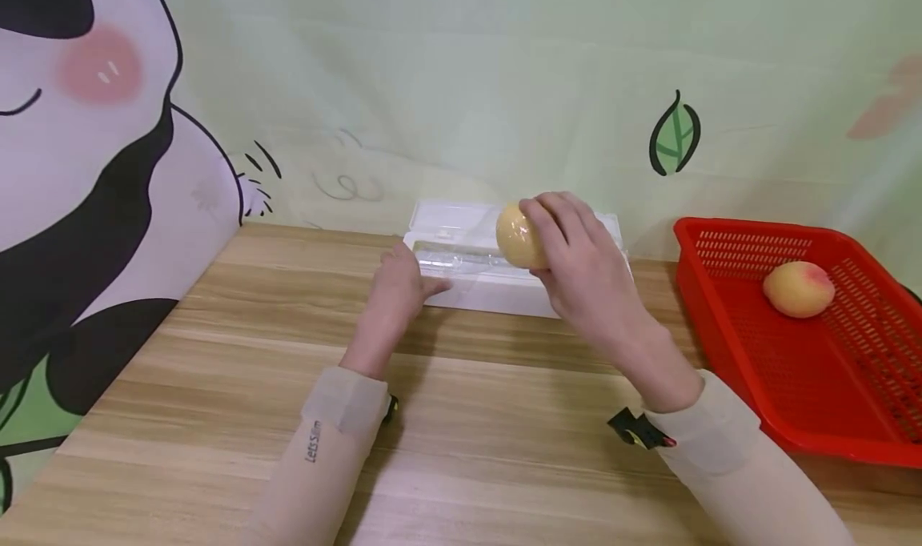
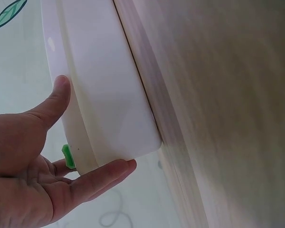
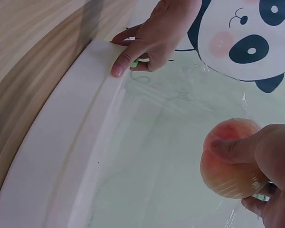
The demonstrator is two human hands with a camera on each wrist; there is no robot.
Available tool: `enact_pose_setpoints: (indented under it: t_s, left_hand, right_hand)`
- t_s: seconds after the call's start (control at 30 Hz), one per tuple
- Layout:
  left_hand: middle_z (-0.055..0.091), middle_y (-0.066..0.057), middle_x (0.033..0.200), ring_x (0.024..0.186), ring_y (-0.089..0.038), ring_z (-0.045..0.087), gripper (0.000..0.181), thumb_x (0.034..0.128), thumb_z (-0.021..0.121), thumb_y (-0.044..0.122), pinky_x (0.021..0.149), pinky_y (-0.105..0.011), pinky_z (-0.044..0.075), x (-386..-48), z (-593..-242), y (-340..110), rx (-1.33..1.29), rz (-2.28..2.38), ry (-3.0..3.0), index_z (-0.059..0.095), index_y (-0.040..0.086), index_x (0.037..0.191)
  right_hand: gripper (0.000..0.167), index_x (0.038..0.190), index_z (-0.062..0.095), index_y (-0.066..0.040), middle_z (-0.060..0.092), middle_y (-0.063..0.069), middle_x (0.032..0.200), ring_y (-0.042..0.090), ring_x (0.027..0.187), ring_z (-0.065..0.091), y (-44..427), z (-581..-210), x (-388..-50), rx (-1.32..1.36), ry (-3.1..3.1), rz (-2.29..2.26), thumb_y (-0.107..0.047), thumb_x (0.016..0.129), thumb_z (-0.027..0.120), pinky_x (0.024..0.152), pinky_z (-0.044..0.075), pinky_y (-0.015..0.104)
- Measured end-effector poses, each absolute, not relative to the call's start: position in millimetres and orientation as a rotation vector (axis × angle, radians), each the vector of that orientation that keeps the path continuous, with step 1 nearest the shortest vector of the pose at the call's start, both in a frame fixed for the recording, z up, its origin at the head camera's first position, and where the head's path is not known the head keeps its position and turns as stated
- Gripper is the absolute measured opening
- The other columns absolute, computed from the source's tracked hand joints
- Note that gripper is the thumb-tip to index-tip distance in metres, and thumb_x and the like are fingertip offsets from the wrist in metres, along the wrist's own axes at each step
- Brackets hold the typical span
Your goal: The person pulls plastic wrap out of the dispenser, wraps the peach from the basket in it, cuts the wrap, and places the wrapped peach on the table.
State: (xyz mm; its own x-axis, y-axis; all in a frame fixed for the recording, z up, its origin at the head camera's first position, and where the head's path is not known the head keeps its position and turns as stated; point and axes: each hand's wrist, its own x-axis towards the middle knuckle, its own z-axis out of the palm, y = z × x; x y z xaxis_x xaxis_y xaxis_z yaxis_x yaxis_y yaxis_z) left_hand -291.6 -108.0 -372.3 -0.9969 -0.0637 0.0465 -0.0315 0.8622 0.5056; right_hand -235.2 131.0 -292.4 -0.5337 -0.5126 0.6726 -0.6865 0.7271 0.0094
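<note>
My right hand [image 1: 587,270] holds a peach [image 1: 515,238] above a long white cling film dispenser [image 1: 497,296], whose lid [image 1: 446,216] stands raised at the back. In the right wrist view the thumb presses the peach's reddish side, and clear film [image 3: 166,109] clings to the fruit and stretches toward the dispenser. At the dispenser's left end, my left hand [image 1: 398,288] grips the corner, thumb on the upper front edge and fingers along the end face. A small green piece [image 2: 68,156] shows beside those fingers in the left wrist view.
A red plastic basket [image 1: 727,346] with perforated walls stands on the right of the wooden table [image 1: 238,354]. Another peach [image 1: 799,289] lies inside it. Behind the table hangs a pale green backdrop [image 1: 432,90] printed with a panda.
</note>
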Motion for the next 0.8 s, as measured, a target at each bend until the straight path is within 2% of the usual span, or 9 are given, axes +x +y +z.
enact_pose_setpoints:
  t_s: [0.3, 0.53, 0.8]
  left_hand:
    - [0.052, -0.038, 0.122, 0.103, -0.049, 0.064, 0.098, 0.086, 0.083, 0.044, 0.086, -0.051, 0.056, -292.0, -372.5, -106.8, 0.05, -0.782, -2.963, 0.029, -0.018, 0.141]
    - [0.052, -0.038, 0.122, 0.103, -0.046, 0.065, 0.1, 0.0863, 0.082, 0.045, 0.086, -0.049, 0.056, -292.0, -370.8, -106.8, 0.058, -0.745, -2.976, 0.029, -0.019, 0.141]
    - [0.053, -0.036, 0.12, 0.102, -0.045, 0.063, 0.093, 0.0849, 0.085, 0.042, 0.088, -0.049, 0.055, -292.7, -371.2, -107.4, 0.064, -0.777, -2.97, 0.033, -0.017, 0.136]
  right_hand:
    - [0.075, 0.135, 0.05, 0.003, 0.054, 0.024, 0.132, 0.04, 0.127, 0.048, 133.8, -288.5, -228.3, 0.921, -2.193, 0.352, 0.008, 0.072, 0.089, 0.109, 0.042, 0.05]
    - [0.074, 0.135, 0.051, 0.003, 0.055, 0.024, 0.132, 0.041, 0.127, 0.048, 135.0, -284.9, -222.8, 0.926, -2.17, 0.362, 0.009, 0.072, 0.089, 0.108, 0.044, 0.051]
    - [0.073, 0.133, 0.052, 0.004, 0.056, 0.025, 0.129, 0.043, 0.123, 0.05, 134.1, -280.9, -213.1, 0.942, -2.144, 0.335, 0.008, 0.071, 0.09, 0.104, 0.046, 0.052]
